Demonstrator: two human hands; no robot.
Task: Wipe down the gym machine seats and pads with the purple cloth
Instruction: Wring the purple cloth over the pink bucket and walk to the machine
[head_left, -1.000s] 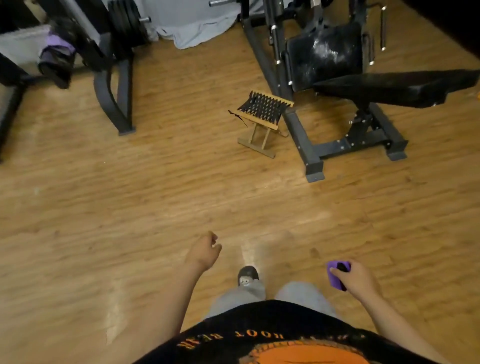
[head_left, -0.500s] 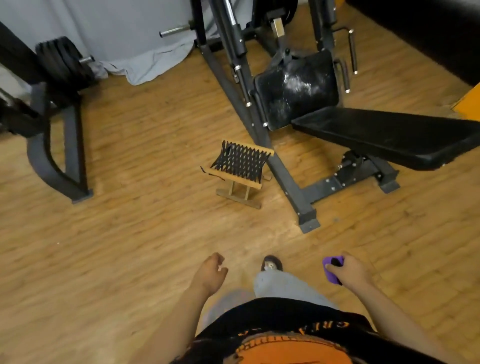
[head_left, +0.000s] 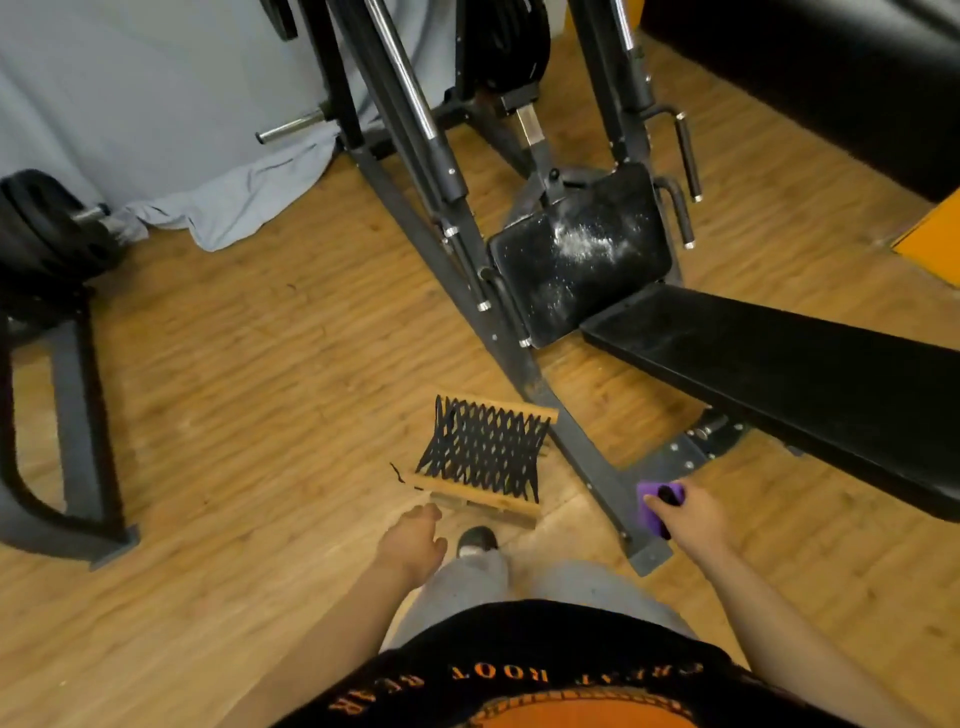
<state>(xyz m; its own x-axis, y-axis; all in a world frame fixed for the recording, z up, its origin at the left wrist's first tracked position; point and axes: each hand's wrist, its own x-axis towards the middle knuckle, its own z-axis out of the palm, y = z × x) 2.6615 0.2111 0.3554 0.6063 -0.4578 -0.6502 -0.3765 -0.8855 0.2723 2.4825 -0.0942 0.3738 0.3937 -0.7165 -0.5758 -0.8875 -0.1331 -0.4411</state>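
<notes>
Approach step judged in hand: purple cloth (head_left: 648, 506) was gripped in right hand (head_left: 685, 519); left hand (head_left: 413, 543) hung loosely curled, empty. Reach to powder-dusted seat pad (head_left: 576, 260) judged required next

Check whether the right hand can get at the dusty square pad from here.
Probably not yet. The right hand, holding the purple cloth, hangs low by the frame rail, well short of the pad. Nothing covers the pad, so a step forward between rail and long bench should do.

Cloth (head_left: 652, 506) purple; seat pad (head_left: 582, 270) black, white-speckled; stool (head_left: 485, 452) tan, black criss-cross webbing; sheet (head_left: 156, 104) grey.
</notes>
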